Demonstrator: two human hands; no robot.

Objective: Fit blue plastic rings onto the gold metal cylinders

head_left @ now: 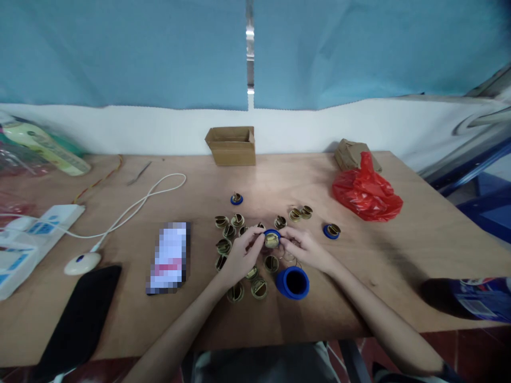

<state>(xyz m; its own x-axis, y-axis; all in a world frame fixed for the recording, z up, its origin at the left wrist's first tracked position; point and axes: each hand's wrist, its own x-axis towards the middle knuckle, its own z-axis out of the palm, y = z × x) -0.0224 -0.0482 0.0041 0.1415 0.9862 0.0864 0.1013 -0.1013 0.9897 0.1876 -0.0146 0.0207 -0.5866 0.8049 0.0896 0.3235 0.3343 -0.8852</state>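
Note:
Between my two hands, a round brass-coloured metal piece with a blue rim [272,240] is held above the table. My left hand [244,253] pinches its left edge with thumb and fingers. On its right edge, my right hand [302,247] has its fingertips closed. Similar round brass pieces [259,288] lie loosely around and below my left hand, some partly hidden by it. Close under my right hand stands a blue hollow cylinder [294,282] with a dark opening. Thin metal rings [289,259] lie just behind it.
Two blue-rimmed brass pieces lie apart, one at the back [237,198], one on the right [331,231]. A cardboard box [233,150] stands by the wall. A red plastic bag [367,191] and a dark bottle [467,299] are right; phones [170,258], cable and power strip [40,234] are left.

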